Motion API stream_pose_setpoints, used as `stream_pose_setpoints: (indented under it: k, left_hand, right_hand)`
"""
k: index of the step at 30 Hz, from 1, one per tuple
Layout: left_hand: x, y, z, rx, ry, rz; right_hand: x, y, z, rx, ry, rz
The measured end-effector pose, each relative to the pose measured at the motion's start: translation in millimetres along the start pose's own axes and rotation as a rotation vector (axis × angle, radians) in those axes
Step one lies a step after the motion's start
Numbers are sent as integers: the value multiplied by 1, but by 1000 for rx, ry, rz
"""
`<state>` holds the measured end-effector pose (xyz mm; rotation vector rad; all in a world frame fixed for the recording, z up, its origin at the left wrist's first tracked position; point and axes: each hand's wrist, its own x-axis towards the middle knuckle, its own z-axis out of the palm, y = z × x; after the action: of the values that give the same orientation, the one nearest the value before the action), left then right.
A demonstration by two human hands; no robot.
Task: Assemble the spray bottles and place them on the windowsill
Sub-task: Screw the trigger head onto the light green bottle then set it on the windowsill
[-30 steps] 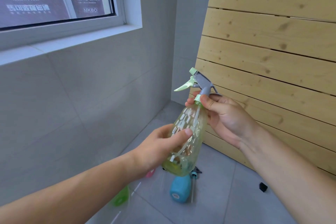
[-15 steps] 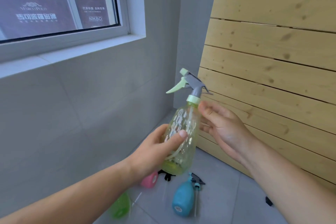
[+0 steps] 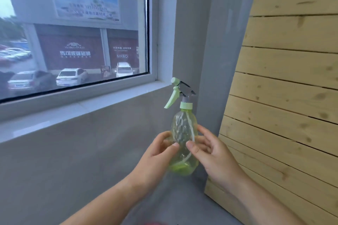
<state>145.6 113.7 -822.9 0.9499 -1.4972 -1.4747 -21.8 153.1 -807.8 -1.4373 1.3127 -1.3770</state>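
Observation:
A translucent green spray bottle [image 3: 183, 133] with a grey and pale green trigger head [image 3: 180, 92] stands upright in the air, head screwed on, trigger pointing left. My left hand [image 3: 155, 157] grips its lower body from the left, thumb across the front. My right hand [image 3: 210, 153] touches the bottle's right side with thumb and fingers on it. The white windowsill [image 3: 82, 107] runs from the lower left up to the window corner, just above and left of the bottle.
A grey tiled wall lies below the sill, and a grey pillar [image 3: 204, 42] stands behind the bottle. A slatted pale wood panel [image 3: 285, 97] leans at the right. A sliver of something pink [image 3: 155, 223] shows at the bottom edge.
The bottle has been lifted upright toward the sill and the view has tilted up. My right hand left the neck and now touches the body. The floor bottles dropped out of view.

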Motion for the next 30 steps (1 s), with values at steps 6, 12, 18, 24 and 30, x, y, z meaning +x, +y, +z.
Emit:
stream_pose_setpoints:
  k: [6,12,18,24,30]
  left_hand:
    - [67,60,-52,183,103,129]
    - [140,108,-94,304,185,107]
    - [208,113,-128,266,267,87]
    - [254,102,-144,296,306,73]
    - [275,93,-146,337,369,117]
  right_hand:
    - [96,-32,23,-98,23,-66]
    - [199,-54,42,-157,79,-99]
    - [271,-48,62,-257,137,-135]
    - [307,-39,68,-294,154,-170]
    - [324,-29,74,-324,184,-179]
